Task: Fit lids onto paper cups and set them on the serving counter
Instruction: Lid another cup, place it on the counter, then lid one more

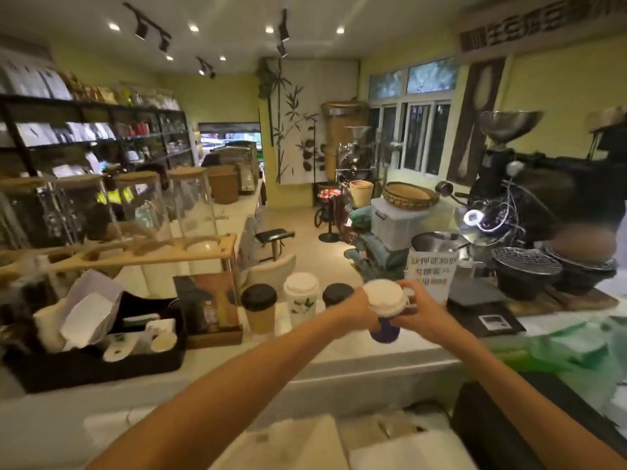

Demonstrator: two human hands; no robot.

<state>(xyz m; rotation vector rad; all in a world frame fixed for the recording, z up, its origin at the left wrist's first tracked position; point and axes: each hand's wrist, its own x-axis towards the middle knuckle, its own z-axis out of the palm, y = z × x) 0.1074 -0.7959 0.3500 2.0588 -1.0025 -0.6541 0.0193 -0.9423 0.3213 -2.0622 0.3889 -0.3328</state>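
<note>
A blue paper cup (385,329) with a white lid (385,296) is held just above the serving counter (305,354), tilted toward me. My left hand (356,308) grips its left side and my right hand (424,308) wraps its right side, fingers over the lid's rim. Three lidded cups stand on the counter to the left: a brown cup with a black lid (259,310), a white leaf-print cup with a white lid (302,298), and a black-lidded cup (336,293) partly hidden behind my left hand.
A black tray (91,364) with paper and small cups sits at the left. A wooden box (210,307) stands beside it. A printed sign (429,269), a dark scale (475,293) and black mesh-topped pots (526,271) stand at the right. Green plastic (559,347) lies at the right edge.
</note>
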